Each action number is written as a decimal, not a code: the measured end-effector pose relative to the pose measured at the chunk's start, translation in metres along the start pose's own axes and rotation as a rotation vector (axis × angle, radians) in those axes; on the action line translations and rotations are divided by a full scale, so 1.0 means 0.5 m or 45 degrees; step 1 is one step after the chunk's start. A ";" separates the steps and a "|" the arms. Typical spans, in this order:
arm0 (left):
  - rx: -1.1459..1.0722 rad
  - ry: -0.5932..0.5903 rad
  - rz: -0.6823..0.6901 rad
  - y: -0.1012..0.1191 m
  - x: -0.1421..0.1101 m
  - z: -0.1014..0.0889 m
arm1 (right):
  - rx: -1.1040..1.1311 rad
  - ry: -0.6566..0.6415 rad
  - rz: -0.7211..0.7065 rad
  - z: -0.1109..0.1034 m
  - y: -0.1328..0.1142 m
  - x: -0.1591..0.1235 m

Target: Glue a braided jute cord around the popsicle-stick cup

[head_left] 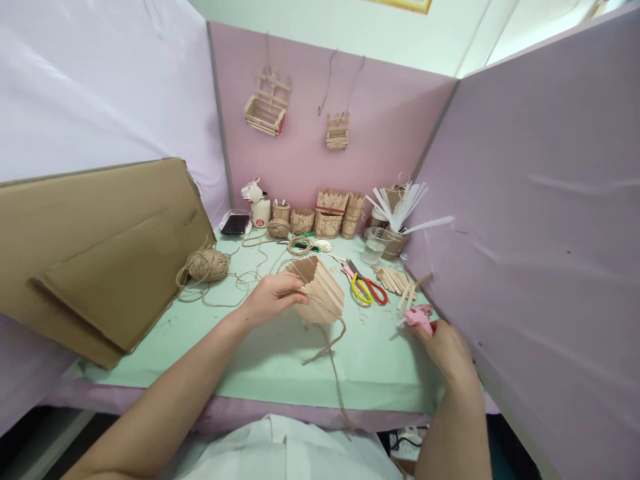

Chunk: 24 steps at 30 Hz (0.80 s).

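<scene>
My left hand (274,297) grips a small pot made of wooden craft sticks (326,293), tilted on its side with its open end toward the upper left. Jute twine (336,333) runs across the pot, and its loose ends hang down past the table's front edge. At the right side of the table, my right hand (445,345) is closed around a pink glue gun (418,320), its nozzle pointing left. Scissors with yellow handles (361,291) and scissors with red handles (376,289) lie between the two hands, beyond the pot.
A ball of twine (208,264) and leaning cardboard (100,267) are on the left. Loose craft sticks (394,280), a clear plastic cup (374,247) and white strips (400,205) stand at right. Finished stick pots (329,224) line the back; pink panels (320,87) enclose the table.
</scene>
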<state>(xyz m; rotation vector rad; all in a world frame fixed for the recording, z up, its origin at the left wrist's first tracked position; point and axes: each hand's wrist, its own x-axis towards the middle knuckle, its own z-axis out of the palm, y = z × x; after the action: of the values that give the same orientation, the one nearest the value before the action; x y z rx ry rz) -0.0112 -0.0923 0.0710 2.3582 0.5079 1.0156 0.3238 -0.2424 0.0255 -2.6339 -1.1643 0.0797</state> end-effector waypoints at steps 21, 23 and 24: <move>0.024 -0.002 -0.115 0.028 -0.004 -0.006 | 1.232 -0.376 -0.779 0.002 -0.134 -0.167; 0.021 -0.009 -0.111 0.030 -0.004 -0.006 | 1.194 -0.366 -0.775 0.003 -0.137 -0.168; 0.018 -0.011 -0.113 0.031 -0.003 -0.007 | 1.177 -0.355 -0.768 0.001 -0.139 -0.168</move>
<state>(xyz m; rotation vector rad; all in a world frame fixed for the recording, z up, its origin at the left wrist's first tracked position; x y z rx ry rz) -0.0128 -0.1044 0.0811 2.3296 0.6132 0.9636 0.2166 -0.2591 0.0382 -1.4486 -1.4798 0.6910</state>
